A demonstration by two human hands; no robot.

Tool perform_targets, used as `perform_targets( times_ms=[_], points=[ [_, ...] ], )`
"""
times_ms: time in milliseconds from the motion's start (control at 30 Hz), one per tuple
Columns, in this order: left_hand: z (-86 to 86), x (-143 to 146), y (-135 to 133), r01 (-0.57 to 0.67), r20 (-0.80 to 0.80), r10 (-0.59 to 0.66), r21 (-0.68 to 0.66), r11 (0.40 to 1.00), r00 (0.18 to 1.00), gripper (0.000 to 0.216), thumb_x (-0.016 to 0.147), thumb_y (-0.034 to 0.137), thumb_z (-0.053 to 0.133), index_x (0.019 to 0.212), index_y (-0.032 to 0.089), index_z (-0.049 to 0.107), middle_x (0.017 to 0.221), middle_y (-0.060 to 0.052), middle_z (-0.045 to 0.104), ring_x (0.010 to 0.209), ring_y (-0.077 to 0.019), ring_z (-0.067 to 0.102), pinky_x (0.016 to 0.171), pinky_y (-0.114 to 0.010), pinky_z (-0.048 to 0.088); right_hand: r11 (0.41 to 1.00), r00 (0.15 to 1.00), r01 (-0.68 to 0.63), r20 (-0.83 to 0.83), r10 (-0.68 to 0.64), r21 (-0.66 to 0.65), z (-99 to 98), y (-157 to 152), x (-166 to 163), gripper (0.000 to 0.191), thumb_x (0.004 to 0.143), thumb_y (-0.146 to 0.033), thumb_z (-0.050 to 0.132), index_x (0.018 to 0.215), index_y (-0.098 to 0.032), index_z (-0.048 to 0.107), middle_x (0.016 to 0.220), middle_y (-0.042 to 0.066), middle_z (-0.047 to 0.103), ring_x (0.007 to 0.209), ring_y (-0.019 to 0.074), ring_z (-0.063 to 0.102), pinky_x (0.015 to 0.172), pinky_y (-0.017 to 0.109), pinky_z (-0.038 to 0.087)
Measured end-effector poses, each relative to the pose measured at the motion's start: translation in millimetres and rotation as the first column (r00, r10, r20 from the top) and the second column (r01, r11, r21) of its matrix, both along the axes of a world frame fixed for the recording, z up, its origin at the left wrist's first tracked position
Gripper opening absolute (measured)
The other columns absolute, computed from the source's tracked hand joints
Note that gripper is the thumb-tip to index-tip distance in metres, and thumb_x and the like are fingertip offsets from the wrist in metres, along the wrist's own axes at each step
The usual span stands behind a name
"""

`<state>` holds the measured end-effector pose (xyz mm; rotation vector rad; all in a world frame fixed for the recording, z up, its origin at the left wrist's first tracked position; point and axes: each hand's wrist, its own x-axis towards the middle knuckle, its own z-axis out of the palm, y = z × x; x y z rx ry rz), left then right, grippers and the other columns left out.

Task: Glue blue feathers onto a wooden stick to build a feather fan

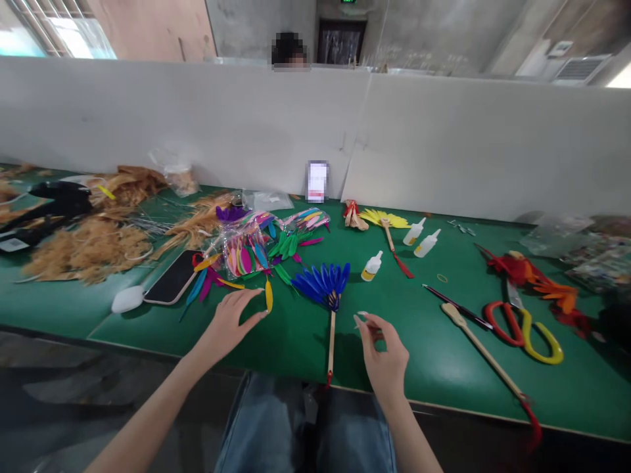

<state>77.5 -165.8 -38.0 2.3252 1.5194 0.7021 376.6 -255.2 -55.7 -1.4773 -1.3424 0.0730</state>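
In the head view, my left hand (pixel 231 318) has a yellow feather (pixel 269 295) at the tips of its thumb and index finger, over the green table. My right hand (pixel 384 351) is curled, its thumb and index fingertips close together; anything between them is too small to make out. Between my hands lies a fan of blue feathers (pixel 323 284) on a wooden stick handle (pixel 332 345) with a red end, touched by neither hand. A small white glue bottle (pixel 371 268) stands just behind it. Loose and bagged coloured feathers (pixel 244 253) are heaped beyond my left hand.
Left are a dark phone (pixel 173 277), a white case (pixel 128 299) and tan fibres (pixel 93 246). Right lie a pen (pixel 456 305), a wooden stick (pixel 486 351), scissors (pixel 542 338) and red-orange feathers (pixel 557 289). A yellow fan (pixel 384 220) lies behind. Beyond the white partition (pixel 197 118) sits a person.
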Motion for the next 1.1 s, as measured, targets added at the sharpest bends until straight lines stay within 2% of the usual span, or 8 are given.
perform_targets(
  times_ms=[233, 300, 400, 500, 600, 733, 867, 1100],
  points=[
    [-3.4, 7, -9, 0.023, -0.112, -0.025, -0.016, 1.000, 0.993, 0.044, 0.088, 0.048, 0.047, 0.128, 0.029, 0.053, 0.136, -0.009, 0.050, 0.124, -0.0288, 0.046, 0.101, -0.045, 0.036, 0.997, 0.998, -0.062, 0.019, 0.063, -0.047, 1.1, -2, 2, 0.028, 0.094, -0.032, 0.044, 0.090, -0.016, 0.067, 0.075, 0.007, 0.071, 0.066, 0.0166, 0.066, 0.058, 0.027, 0.052],
    [3.2, -4, 9, -0.060, -0.069, 0.064, 0.060, 0.996, 0.996, 0.040, 0.090, 0.047, 0.044, 0.122, 0.027, 0.056, 0.124, -0.009, 0.058, 0.117, -0.0273, 0.052, 0.099, -0.043, 0.038, 0.995, 0.997, -0.075, 0.004, 0.075, -0.060, -0.5, -2, 3, 0.028, 0.094, -0.033, 0.044, 0.092, -0.016, 0.067, 0.075, 0.007, 0.071, 0.065, 0.0165, 0.066, 0.059, 0.026, 0.052],
    [18.3, -26, 54, -0.338, -0.014, 0.343, 0.139, 0.931, 0.939, 0.040, 0.086, 0.045, 0.048, 0.117, 0.022, 0.058, 0.115, -0.013, 0.061, 0.116, -0.0333, 0.050, 0.100, -0.050, 0.033, 0.994, 0.996, -0.092, -0.013, 0.091, -0.056, -2.0, -1, 4, 0.029, 0.094, -0.033, 0.044, 0.092, -0.016, 0.067, 0.074, 0.006, 0.071, 0.065, 0.0166, 0.066, 0.062, 0.027, 0.053],
    [27.9, -40, 102, -0.504, 0.046, 0.506, -0.038, 0.863, 0.861, 0.067, 0.071, 0.047, 0.065, 0.128, 0.015, 0.050, 0.112, -0.019, 0.061, 0.117, -0.0409, 0.047, 0.097, -0.055, 0.033, 0.993, 0.995, -0.095, -0.025, 0.093, -0.064, -2.2, 0, 3, 0.031, 0.094, -0.034, 0.042, 0.093, -0.016, 0.067, 0.075, 0.007, 0.071, 0.068, 0.0173, 0.066, 0.064, 0.028, 0.053],
    [26.4, -37, 132, -0.481, 0.104, 0.492, -0.119, 0.869, 0.864, 0.077, 0.064, 0.044, 0.072, 0.128, 0.008, 0.048, 0.082, -0.012, 0.067, 0.093, -0.0351, 0.062, 0.082, -0.044, 0.045, 0.993, 0.996, -0.088, -0.033, 0.085, -0.082, -1.9, 0, 3, 0.031, 0.094, -0.035, 0.042, 0.094, -0.016, 0.067, 0.077, 0.007, 0.071, 0.067, 0.0171, 0.066, 0.061, 0.028, 0.053],
    [21.0, -24, 136, -0.468, 0.249, 0.488, -0.137, 0.873, 0.837, 0.056, 0.066, 0.039, 0.069, 0.113, 0.010, 0.060, 0.060, -0.002, 0.062, 0.069, -0.0255, 0.063, 0.066, -0.033, 0.048, 0.992, 0.995, -0.095, -0.048, 0.092, -0.079, -0.7, 0, 1, 0.029, 0.092, -0.036, 0.046, 0.094, -0.016, 0.067, 0.078, 0.008, 0.071, 0.065, 0.0163, 0.065, 0.055, 0.026, 0.052],
    [28.4, -18, 121, -0.459, 0.433, 0.433, -0.048, 0.887, 0.791, 0.034, 0.071, 0.039, 0.061, 0.092, 0.013, 0.069, 0.068, -0.003, 0.063, 0.072, -0.0222, 0.062, 0.068, -0.031, 0.047, 0.993, 0.995, -0.081, -0.068, 0.075, -0.091, -0.6, 0, 1, 0.029, 0.091, -0.037, 0.047, 0.096, -0.015, 0.066, 0.075, 0.007, 0.069, 0.061, 0.0146, 0.063, 0.050, 0.023, 0.050],
    [58.8, -3, 88, -0.356, 0.705, 0.216, 0.055, 0.933, 0.675, 0.041, 0.076, 0.048, 0.058, 0.104, 0.018, 0.065, 0.100, -0.007, 0.067, 0.093, -0.0203, 0.063, 0.082, -0.032, 0.050, 0.994, 0.976, -0.103, -0.186, 0.109, 0.038, 12.4, -5, -2, 0.020, 0.090, -0.031, 0.051, 0.095, -0.016, 0.064, 0.069, 0.004, 0.067, 0.058, 0.0147, 0.063, 0.054, 0.025, 0.052]
  ],
)
